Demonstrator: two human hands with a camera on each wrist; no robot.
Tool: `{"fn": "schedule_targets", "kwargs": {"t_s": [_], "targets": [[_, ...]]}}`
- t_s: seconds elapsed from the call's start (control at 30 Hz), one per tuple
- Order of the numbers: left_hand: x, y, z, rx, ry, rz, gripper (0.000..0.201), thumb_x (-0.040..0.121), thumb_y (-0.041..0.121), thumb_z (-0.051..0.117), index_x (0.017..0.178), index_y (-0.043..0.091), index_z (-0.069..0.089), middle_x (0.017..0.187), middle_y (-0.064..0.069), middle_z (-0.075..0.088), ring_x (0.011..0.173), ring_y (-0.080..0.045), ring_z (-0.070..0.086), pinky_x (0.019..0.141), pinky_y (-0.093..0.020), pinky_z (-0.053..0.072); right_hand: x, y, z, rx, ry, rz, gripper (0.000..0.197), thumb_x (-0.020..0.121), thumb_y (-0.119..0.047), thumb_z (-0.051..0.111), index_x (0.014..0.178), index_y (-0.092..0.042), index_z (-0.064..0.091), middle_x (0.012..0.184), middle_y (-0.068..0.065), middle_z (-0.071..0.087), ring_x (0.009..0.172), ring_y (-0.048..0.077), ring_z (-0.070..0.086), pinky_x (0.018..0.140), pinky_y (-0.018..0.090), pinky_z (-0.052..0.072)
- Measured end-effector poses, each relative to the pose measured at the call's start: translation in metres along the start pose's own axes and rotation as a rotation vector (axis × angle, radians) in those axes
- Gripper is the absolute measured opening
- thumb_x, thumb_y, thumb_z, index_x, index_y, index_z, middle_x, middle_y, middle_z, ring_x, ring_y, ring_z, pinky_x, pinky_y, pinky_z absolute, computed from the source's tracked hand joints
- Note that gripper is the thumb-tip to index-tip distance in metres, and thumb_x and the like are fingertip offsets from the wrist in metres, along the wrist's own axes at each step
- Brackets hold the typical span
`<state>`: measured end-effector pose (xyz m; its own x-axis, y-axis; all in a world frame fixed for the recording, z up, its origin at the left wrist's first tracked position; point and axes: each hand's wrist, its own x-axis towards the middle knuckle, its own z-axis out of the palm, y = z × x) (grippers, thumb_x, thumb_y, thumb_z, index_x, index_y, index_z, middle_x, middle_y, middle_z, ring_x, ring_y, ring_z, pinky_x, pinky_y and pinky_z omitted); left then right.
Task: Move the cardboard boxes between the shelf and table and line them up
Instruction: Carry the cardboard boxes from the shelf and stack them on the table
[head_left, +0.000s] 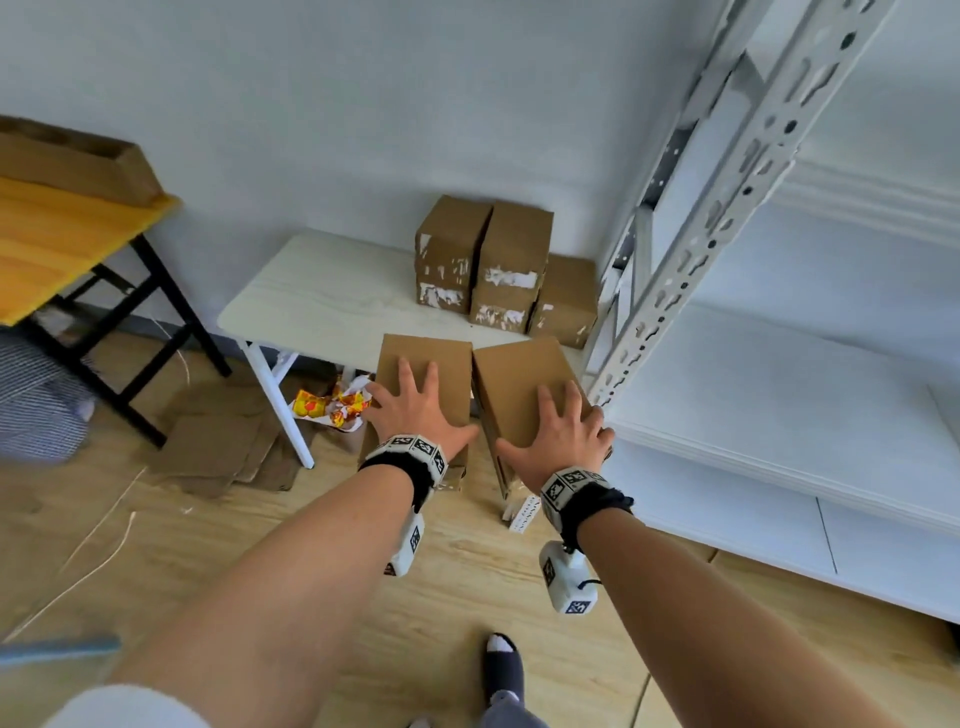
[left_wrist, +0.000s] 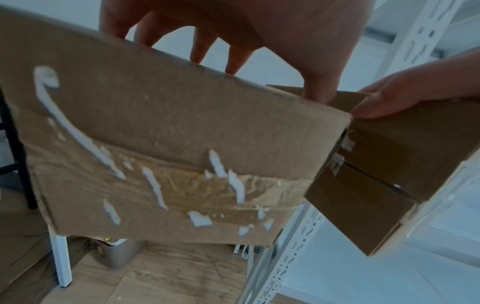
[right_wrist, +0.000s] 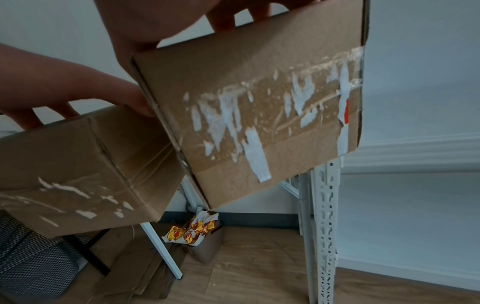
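Observation:
Two brown cardboard boxes hang side by side in the air before the white table (head_left: 311, 296). My left hand (head_left: 410, 410) grips the left box (head_left: 426, 358) from above, fingers spread over its top. My right hand (head_left: 561, 431) grips the right box (head_left: 519, 374) the same way, beside the shelf post (head_left: 727, 208). In the left wrist view the left box (left_wrist: 168, 133) shows torn label scraps and tape, with my left hand (left_wrist: 259, 30) over its top edge. In the right wrist view the right box (right_wrist: 259, 102) is tilted, and the floor shows beneath it. Several more boxes (head_left: 493, 260) are stacked on the table's back right.
White metal shelving (head_left: 779, 389) with bare boards stands at the right. A yellow-topped table (head_left: 62, 228) carrying a long open box is at the left. Flattened cardboard (head_left: 218, 447) and a bin of wrappers (head_left: 332, 410) lie under the white table. My foot (head_left: 501, 660) is below.

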<state>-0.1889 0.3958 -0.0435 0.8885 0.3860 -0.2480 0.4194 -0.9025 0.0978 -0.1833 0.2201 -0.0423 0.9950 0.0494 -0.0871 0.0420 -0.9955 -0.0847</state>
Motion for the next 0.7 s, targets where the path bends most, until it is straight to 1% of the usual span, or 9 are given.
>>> {"fn": "schedule_targets", "kwargs": {"t_s": [0.17,0.3,0.37,0.43,0.57,0.7], "targets": [[0.052,-0.016,-0.003,-0.058,0.005,-0.060,0.112,0.070,0.085,0.052,0.156,0.036,-0.001,0.164,-0.003,-0.005,0.142,-0.053,0.009,0.105,-0.061,0.035,0.051,-0.036,0.010,-0.002,0.002,-0.039,0.103,0.068,-0.087,0.044,0.153,-0.033,0.020,0.161,0.004,0.012,0.137,0.045,0.023,0.109,0.057,0.026],[0.112,-0.019,-0.006,-0.031,0.000,-0.097,0.112,0.070,0.085,0.052,0.156,0.036,0.000,0.164,-0.003,-0.004,0.142,-0.053,0.010,0.106,-0.063,0.033,0.108,-0.059,0.024,0.007,-0.023,-0.062,0.103,0.068,-0.086,0.043,0.154,-0.033,0.019,0.161,0.004,0.010,0.136,0.044,0.023,0.107,0.057,0.029],[0.143,-0.018,-0.007,-0.033,-0.019,-0.116,0.112,0.069,0.084,0.053,0.155,0.036,0.000,0.164,-0.003,-0.004,0.142,-0.053,0.010,0.104,-0.064,0.035,0.138,-0.069,0.032,0.019,-0.040,-0.076,0.103,0.068,-0.085,0.043,0.154,-0.032,0.018,0.162,0.004,0.009,0.136,0.044,0.023,0.106,0.056,0.029],[0.170,-0.019,-0.006,-0.023,-0.050,-0.132,0.112,0.069,0.083,0.054,0.155,0.037,0.001,0.164,-0.002,-0.004,0.142,-0.053,0.010,0.103,-0.064,0.036,0.163,-0.081,0.040,0.029,-0.063,-0.065,0.104,0.069,-0.086,0.042,0.154,-0.032,0.019,0.162,0.004,0.010,0.135,0.045,0.023,0.105,0.056,0.030],[0.218,-0.029,-0.005,0.007,-0.095,-0.128,0.111,0.069,0.081,0.058,0.155,0.037,0.003,0.164,-0.002,-0.005,0.142,-0.052,0.009,0.108,-0.062,0.032,0.199,-0.109,0.058,0.055,-0.129,-0.019,0.105,0.068,-0.088,0.040,0.154,-0.030,0.019,0.162,0.007,0.007,0.135,0.044,0.024,0.104,0.055,0.031],[0.258,-0.046,-0.001,0.017,-0.122,-0.133,0.112,0.068,0.080,0.061,0.155,0.038,0.003,0.164,-0.001,-0.005,0.143,-0.052,0.008,0.109,-0.062,0.030,0.222,-0.144,0.072,0.087,-0.192,0.031,0.105,0.069,-0.086,0.043,0.153,-0.028,0.020,0.162,0.010,0.002,0.135,0.045,0.023,0.105,0.056,0.030]]}}
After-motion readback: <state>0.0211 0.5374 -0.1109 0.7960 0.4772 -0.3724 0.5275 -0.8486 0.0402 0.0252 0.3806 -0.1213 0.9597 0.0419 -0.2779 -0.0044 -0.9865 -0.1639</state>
